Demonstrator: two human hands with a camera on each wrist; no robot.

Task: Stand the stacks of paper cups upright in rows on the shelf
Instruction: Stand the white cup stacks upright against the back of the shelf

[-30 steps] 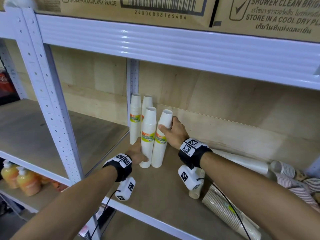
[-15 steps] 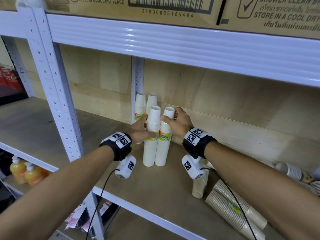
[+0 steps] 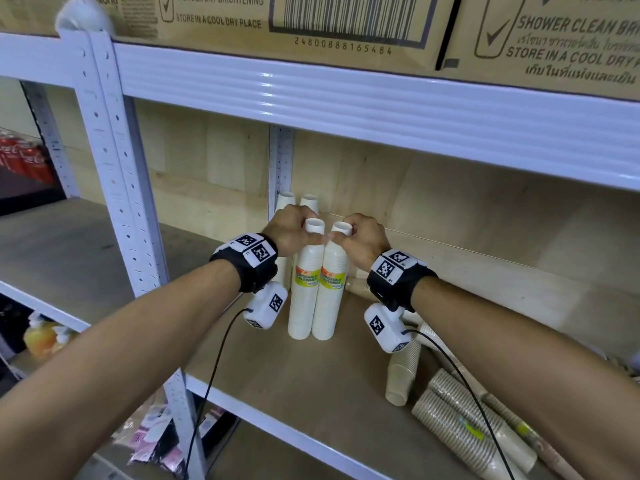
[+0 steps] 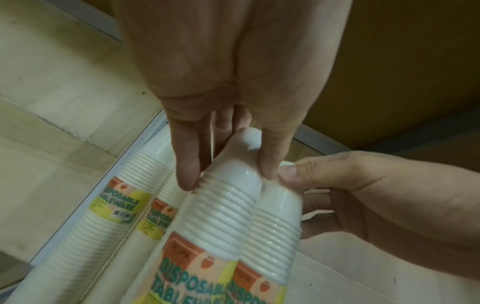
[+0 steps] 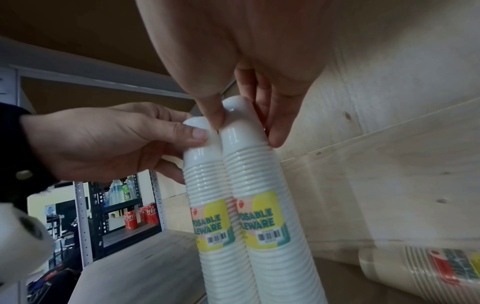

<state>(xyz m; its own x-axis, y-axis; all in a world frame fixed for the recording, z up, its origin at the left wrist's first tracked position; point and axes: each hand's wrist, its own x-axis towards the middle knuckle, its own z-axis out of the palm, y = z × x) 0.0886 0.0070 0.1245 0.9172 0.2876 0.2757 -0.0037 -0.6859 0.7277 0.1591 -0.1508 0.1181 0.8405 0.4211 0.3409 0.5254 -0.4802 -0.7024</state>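
Observation:
Two white paper cup stacks with yellow and orange labels stand upright, touching side by side, on the wooden shelf (image 3: 277,393). My left hand (image 3: 304,233) pinches the top of the left front stack (image 3: 304,292), also seen in the left wrist view as the left hand (image 4: 227,178) on that stack (image 4: 221,216). My right hand (image 3: 346,235) pinches the top of the right front stack (image 3: 330,292); the right wrist view shows the hand (image 5: 245,130) on its stack (image 5: 254,174). Two more white stacks (image 3: 285,202) stand behind, partly hidden by my hands.
Several brown cup stacks (image 3: 467,438) and a beige one (image 3: 403,372) lie on the shelf's right side. A white upright post (image 3: 117,168) stands left, and the upper shelf beam (image 3: 381,109) carries cardboard boxes (image 3: 311,19). Soap bottles (image 3: 41,337) sit lower left.
The right front stack leaned a second ago and now stands straight against the left one. Both hands slid up the stacks to their tops.

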